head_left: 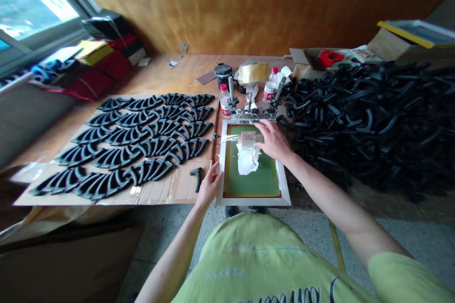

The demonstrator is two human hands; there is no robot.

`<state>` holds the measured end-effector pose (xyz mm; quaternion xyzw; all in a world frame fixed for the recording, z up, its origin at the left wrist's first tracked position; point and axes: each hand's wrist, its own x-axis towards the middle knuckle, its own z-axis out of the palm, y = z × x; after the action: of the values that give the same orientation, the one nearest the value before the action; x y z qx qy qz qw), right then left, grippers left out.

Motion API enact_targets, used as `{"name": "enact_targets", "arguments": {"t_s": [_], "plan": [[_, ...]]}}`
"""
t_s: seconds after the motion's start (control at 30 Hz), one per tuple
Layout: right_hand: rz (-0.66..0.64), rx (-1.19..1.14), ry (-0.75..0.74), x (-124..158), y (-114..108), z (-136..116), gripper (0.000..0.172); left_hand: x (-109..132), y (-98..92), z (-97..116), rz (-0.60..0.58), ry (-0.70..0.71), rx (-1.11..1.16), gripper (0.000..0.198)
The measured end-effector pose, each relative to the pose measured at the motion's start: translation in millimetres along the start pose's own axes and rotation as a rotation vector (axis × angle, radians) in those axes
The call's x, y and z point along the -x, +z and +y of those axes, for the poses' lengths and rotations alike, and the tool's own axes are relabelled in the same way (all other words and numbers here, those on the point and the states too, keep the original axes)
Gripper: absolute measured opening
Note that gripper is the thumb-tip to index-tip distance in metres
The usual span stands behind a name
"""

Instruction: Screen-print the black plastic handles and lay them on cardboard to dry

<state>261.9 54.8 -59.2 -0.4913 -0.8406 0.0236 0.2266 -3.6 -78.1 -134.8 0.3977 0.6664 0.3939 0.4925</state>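
A silver-framed printing screen [282, 184] with green mesh lies in front of me, white ink smeared across its middle. My right hand [273, 139] rests on the far part of the mesh, fingers closed on a squeegee [248, 139] above the white ink. My left hand [210, 183] grips the left edge of the screen frame. A single black curved part [196, 177] lies just left of the frame.
Rows of black curved fan-like parts [142, 144] lie on a cardboard sheet [167, 191] to the left. A big heap of black parts [373, 113] fills the right. Bottles [224, 100], a black jar [223, 74] and tape sit behind the screen. A wooden wall stands behind.
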Motion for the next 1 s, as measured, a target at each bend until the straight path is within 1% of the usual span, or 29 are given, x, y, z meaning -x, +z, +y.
{"name": "enact_targets", "arguments": {"t_s": [0.03,0.07,0.13,0.17,0.23,0.33,0.4,0.47,0.53,0.6,0.63,0.67,0.73,0.8,0.83,0.9,0.93,1.0], "plan": [[-0.088,0.024,-0.033,-6,5,-11,0.047,-3,0.9,-5,0.004,0.003,-0.028,0.067],[-0.18,0.047,-0.048,-9,10,-20,0.037,-5,1.1,-9,0.004,0.005,-0.053,0.065],[-0.335,0.087,-0.052,-6,20,-32,0.016,-8,0.1,-14,0.0,0.004,-0.092,0.061],[-0.386,0.103,-0.061,1,22,-36,0.012,-8,-0.7,-15,-0.002,0.001,-0.109,0.06],[-0.442,0.118,-0.134,19,24,-38,0.016,-9,-1.9,-18,-0.006,-0.003,-0.141,0.06],[-0.492,0.081,-0.345,46,14,-36,0.022,-9,-2.0,-21,-0.017,-0.005,-0.152,0.059],[-0.537,0.041,-0.451,52,5,-32,0.02,-9,-1.3,-21,-0.014,-0.009,-0.131,0.058],[-0.564,0.005,-0.469,48,0,-29,0.014,-8,-0.5,-20,-0.001,-0.009,-0.115,0.057],[-0.523,-0.007,-0.408,42,2,-27,0.011,-7,0.0,-19,0.011,0.0,-0.117,0.057],[-0.428,0.021,-0.341,42,11,-29,0.015,-7,0.2,-18,0.016,0.006,-0.116,0.057],[-0.38,0.041,-0.33,47,17,-30,0.019,-7,0.3,-18,0.016,0.007,-0.112,0.058],[-0.343,0.056,-0.338,53,22,-30,0.022,-7,0.4,-18,0.014,0.006,-0.11,0.058],[-0.311,0.046,-0.394,69,29,-29,0.026,-7,0.4,-18,0.009,0.0,-0.118,0.059],[-0.309,-0.01,-0.434,78,30,-26,0.024,-7,0.1,-18,0.001,-0.008,-0.133,0.06],[-0.309,-0.037,-0.428,77,29,-25,0.02,-6,-0.3,-17,-0.005,-0.011,-0.136,0.061],[-0.284,-0.063,-0.355,62,24,-24,0.014,-6,-2.3,-14,-0.023,-0.013,-0.117,0.064],[-0.257,-0.061,-0.3,49,21,-24,0.016,-5,-4.0,-10,-0.036,-0.013,-0.097,0.067],[-0.191,-0.032,-0.181,18,13,-26,0.033,-3,-9.2,1,-0.077,-0.007,-0.048,0.075]]}}
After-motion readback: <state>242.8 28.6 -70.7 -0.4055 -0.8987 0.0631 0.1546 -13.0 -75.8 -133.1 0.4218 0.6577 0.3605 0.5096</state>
